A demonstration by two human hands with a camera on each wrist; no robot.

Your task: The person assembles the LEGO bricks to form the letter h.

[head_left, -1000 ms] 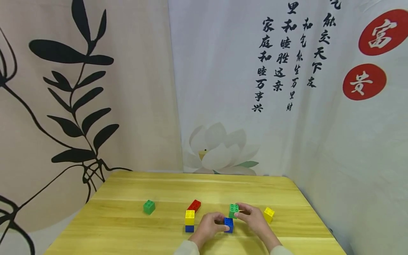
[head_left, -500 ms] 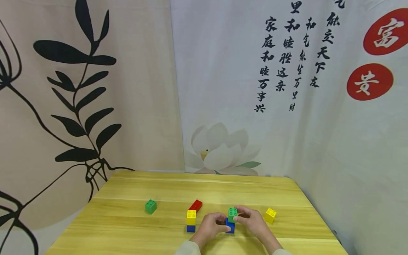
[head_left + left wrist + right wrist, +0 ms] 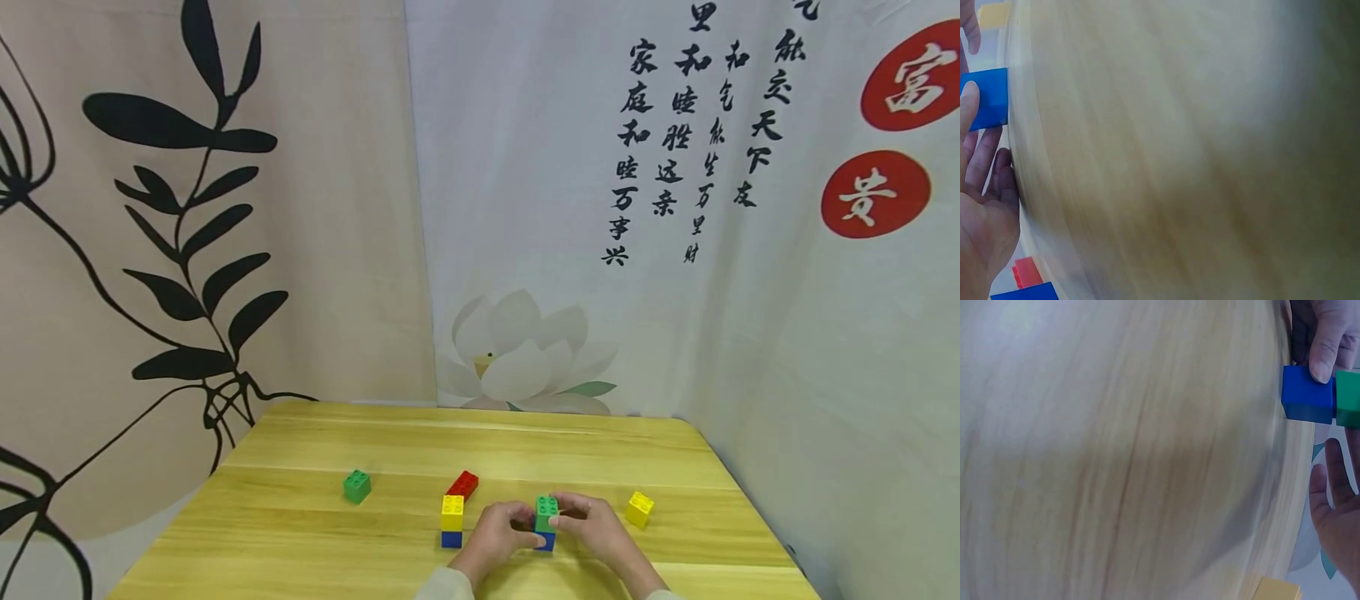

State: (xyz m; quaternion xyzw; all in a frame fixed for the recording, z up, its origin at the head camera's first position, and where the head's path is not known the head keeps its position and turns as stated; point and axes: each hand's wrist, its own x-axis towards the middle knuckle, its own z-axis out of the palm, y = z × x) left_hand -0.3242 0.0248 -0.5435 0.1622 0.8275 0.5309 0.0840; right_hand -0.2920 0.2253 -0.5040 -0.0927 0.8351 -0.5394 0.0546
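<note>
The green 4-stud toy brick (image 3: 545, 510) is sitting over the blue toy brick (image 3: 548, 542), a thin gap showing; uneven pressing could skew the joint. Both are standing between the left hand (image 3: 498, 533), which is pinching the lower one, and the right hand (image 3: 597, 528), which is pinching the upper.

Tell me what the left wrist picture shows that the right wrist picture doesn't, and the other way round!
Only the left wrist view shows the red block and a second blue block, both near its bottom left corner.

Only the right wrist view shows a green block, cut off by the right edge, and a printed green leaf.

Both show the held blue block, the left-hand grip, the right-hand grip, a yellow block and the wooden table.
</note>
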